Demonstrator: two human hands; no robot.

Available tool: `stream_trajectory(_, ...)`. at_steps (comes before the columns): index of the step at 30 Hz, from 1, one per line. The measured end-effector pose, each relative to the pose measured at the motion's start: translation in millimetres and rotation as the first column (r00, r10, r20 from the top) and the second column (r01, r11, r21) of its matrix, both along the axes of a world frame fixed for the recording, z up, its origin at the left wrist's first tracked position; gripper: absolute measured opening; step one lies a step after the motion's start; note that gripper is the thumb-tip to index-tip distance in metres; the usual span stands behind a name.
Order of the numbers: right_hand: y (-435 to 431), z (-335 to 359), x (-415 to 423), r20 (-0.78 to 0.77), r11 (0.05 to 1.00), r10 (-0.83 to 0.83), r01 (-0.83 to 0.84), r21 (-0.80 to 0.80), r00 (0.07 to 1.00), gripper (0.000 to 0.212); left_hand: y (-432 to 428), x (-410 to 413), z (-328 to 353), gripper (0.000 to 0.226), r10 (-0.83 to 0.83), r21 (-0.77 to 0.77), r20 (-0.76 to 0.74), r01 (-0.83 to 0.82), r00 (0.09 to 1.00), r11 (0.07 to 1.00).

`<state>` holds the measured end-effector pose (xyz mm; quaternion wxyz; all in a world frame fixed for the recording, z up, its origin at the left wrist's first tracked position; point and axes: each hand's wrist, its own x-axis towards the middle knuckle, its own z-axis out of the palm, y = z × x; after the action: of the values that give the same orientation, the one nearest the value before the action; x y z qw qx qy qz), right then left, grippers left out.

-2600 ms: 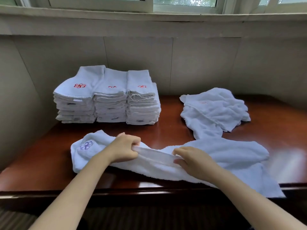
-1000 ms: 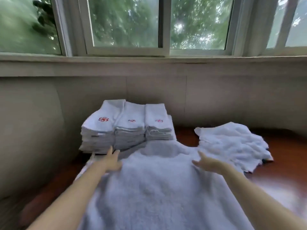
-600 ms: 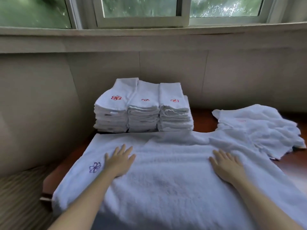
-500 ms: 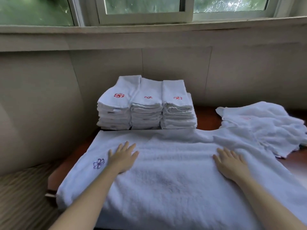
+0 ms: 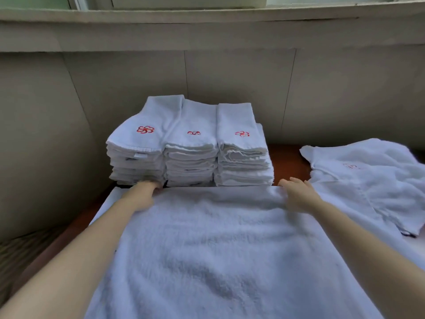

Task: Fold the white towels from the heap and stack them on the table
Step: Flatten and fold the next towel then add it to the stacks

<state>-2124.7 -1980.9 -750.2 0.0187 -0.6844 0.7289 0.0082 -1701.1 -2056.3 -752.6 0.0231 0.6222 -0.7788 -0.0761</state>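
While the large white terry towel [image 5: 207,245] lies spread flat across the dark reddish-brown wooden table [image 5: 287,162], both hands work at its far edge, just in front of the stack of folded white towels with red flower embroidery [image 5: 190,146]. The left hand [image 5: 143,192] reaches that edge directly below the stack's left column; its fingertips are hidden at the foot of the stack, so I cannot tell whether it pinches the cloth or merely rests on it. The right hand [image 5: 296,192] sits at the edge just right of the stack, thumb under a raised lip of cloth and fingers curled over it; it appears to grip the hem.

The heap of loose, crumpled white towels [image 5: 368,180] lies right of the stack, its near side touching or overlapping the spread towel; I cannot tell which.

Risks, in my judgement: the left hand is touching or nearly touching the stack's bottom layers, and a careless lift could nudge that column out of line. Drawing the far edge back may drag the heap along if the two cloths overlap. An uneven grip would give a skewed fold.

The spread towel's long axis runs parallel to the stack's front face, left to right; its near portion passes out of view, seemingly over the table edge.
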Motion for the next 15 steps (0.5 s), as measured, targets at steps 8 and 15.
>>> stream_trajectory(8, 5.7, 1.8, -14.2, -0.173, 0.957, -0.020, -0.031, -0.288, 0.985, 0.015, -3.1, 11.5, 25.0, 0.002, 0.049, 0.193, 0.251, -0.099, 0.967, 0.976)
stream_trajectory(15, 30.1, 56.3, -25.9, 0.133, 0.699, -0.206, 0.241, -0.673, 0.970, 0.027, 28.1, 24.0, 60.8, 0.013, 0.238, -0.506, 0.171, -0.122, 0.956, 0.854)
